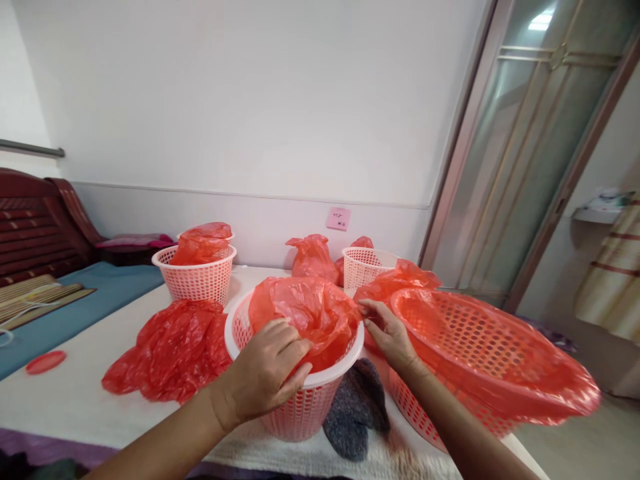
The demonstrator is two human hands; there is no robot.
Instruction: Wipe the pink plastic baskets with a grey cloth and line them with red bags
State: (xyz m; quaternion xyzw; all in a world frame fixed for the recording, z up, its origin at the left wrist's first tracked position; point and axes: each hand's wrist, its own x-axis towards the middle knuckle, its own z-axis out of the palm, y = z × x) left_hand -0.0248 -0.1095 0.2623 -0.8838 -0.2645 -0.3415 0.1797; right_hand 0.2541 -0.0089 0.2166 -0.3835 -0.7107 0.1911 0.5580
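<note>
A white perforated plastic basket (300, 407) stands in front of me with a red plastic bag (305, 307) bunched inside and rising over its back rim. My left hand (274, 363) is at the near left of the rim, its fingers curled on the bag's edge. On the right side of the rim, my right hand (387, 332) pinches the bag between thumb and fingers. Close by on the right is a larger perforated basket (415, 407) with a red bag (500, 347) spread over its rim. A dark grey cloth item (356, 410) lies between the two baskets.
Crumpled red bags (170, 350) lie at left, near a small red disc (46, 362). Behind stand a basket with a red bag (197, 280), a tied red bag (313, 259) and a white basket (365, 267). A pink note (339, 219) is on the wall.
</note>
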